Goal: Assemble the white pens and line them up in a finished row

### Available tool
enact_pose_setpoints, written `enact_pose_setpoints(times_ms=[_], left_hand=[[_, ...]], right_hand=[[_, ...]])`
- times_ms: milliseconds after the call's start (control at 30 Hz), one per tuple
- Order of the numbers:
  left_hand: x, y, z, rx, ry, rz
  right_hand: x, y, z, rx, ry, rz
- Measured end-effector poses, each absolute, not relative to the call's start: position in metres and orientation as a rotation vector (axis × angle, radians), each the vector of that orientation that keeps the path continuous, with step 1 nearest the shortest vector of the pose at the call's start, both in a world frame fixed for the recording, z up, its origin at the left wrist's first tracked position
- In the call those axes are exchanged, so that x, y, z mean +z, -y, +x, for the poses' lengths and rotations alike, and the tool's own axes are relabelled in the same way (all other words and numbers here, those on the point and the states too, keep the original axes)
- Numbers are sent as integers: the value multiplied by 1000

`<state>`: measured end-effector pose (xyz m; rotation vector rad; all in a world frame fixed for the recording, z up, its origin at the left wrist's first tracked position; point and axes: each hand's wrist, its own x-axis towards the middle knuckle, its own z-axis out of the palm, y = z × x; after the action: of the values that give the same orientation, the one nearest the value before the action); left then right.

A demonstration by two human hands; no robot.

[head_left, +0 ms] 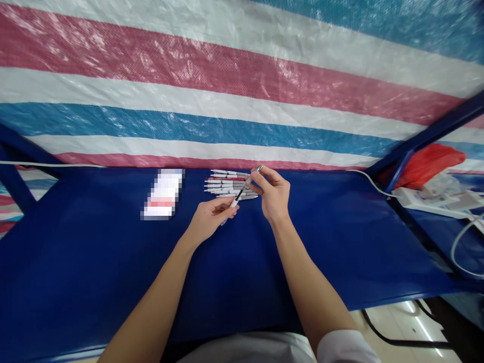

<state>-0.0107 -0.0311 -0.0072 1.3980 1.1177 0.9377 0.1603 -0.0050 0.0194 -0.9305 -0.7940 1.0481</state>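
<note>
A pen (241,190) is held at a slant between my two hands, its two barrel parts apart with a dark refill showing in the gap. My left hand (212,216) is closed on the lower white part. Up and to the right, my right hand (273,191) pinches the upper part, whose silver tip end (259,168) sticks out past the fingers. Just behind the hands lies a row of white and grey pens (223,190), with a red one (223,179) among them. My right hand covers some of their ends.
A pixelated pale flat object (164,194) lies on the blue tabletop (113,262) to the left. Striped plastic sheeting (227,91) hangs behind. At the right are a white power strip (431,202), a red plastic bag (431,164) and cables, beside a blue metal frame (427,126).
</note>
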Motion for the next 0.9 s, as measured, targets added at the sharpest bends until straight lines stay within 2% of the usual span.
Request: enact_pose_setpoints(times_ms=[300,467,900], left_hand=[[-9,30,-6,1034,-1126,1414],[-15,28,-5,1050,-1133,1472],[-22,29,-1,1244,-1234,1967]], right_hand=[[9,15,154,1169,860,-964],[-1,22,146,1089,855,-883],[-11,25,147,1091,754,-941]])
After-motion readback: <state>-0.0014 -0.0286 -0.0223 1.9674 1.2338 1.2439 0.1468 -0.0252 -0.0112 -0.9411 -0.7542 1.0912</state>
